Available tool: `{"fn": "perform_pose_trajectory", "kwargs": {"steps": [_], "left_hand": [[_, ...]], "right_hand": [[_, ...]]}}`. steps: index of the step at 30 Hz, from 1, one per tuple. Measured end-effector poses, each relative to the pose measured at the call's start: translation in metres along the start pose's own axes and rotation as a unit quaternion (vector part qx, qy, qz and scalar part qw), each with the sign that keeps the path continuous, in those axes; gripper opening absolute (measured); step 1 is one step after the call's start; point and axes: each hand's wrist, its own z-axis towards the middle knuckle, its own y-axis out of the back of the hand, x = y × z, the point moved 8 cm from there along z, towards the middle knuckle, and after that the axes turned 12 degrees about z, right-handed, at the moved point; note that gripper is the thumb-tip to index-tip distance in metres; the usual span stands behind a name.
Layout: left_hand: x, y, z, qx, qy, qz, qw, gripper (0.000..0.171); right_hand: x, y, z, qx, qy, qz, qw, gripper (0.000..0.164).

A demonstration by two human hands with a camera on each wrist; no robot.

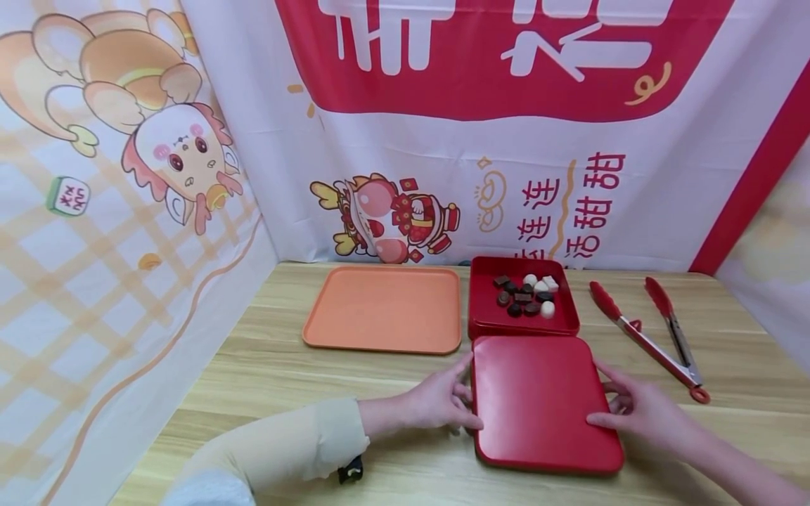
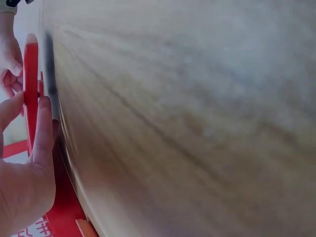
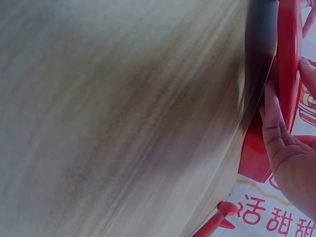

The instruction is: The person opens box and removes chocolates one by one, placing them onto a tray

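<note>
Both hands hold a flat red lid (image 1: 544, 404) with rounded corners by its two sides. My left hand (image 1: 439, 397) grips the left edge, thumb at the top and fingers lower down. At the opposite edge my right hand (image 1: 639, 407) does the same. In the left wrist view the lid (image 2: 30, 89) is pinched between thumb and fingers, with a gap showing between it and the table. Just beyond the lid stands an uncovered red box (image 1: 477, 295) with several dark and white chocolates (image 1: 523, 297) in it.
An orange tray (image 1: 386, 309) lies left of the red box on the wooden table (image 1: 266, 379). To the right rest spread tongs (image 1: 654, 348) with red tips. A printed cloth (image 1: 405, 147) hangs along the back, and another covers the left side.
</note>
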Motion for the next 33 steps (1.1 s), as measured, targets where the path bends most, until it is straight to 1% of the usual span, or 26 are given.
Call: {"fn": "perform_pose_trajectory", "kwargs": {"steps": [2, 8, 13, 17, 23, 28, 33], "left_hand": [[0.001, -0.001, 0.001, 0.006, -0.001, 0.009, 0.9999, 0.112], [0.002, -0.004, 0.006, 0.039, -0.011, 0.025, 0.9989, 0.113], [0.006, -0.007, 0.010, 0.077, 0.000, 0.023, 0.9968, 0.115], [0.008, -0.007, 0.014, 0.099, 0.011, 0.019, 0.9948, 0.113], [0.011, -0.006, 0.017, 0.106, 0.033, 0.021, 0.9936, 0.111], [0.010, -0.006, 0.018, 0.104, 0.041, 0.039, 0.9930, 0.112], [0.007, -0.009, 0.017, 0.105, 0.040, 0.037, 0.9930, 0.115]], "right_hand": [[-0.002, -0.001, 0.000, 0.006, -0.004, 0.002, 1.000, 0.094], [-0.004, -0.006, 0.001, 0.028, 0.009, 0.004, 1.000, 0.093], [-0.009, -0.007, 0.004, 0.049, 0.009, 0.008, 0.999, 0.091], [-0.012, -0.007, 0.006, 0.062, 0.004, 0.017, 0.998, 0.088], [-0.016, -0.008, 0.009, 0.076, -0.009, 0.027, 0.997, 0.088], [-0.020, -0.009, 0.010, 0.079, -0.023, 0.032, 0.996, 0.090], [-0.023, -0.011, 0.012, 0.081, -0.035, 0.047, 0.995, 0.095]]}}
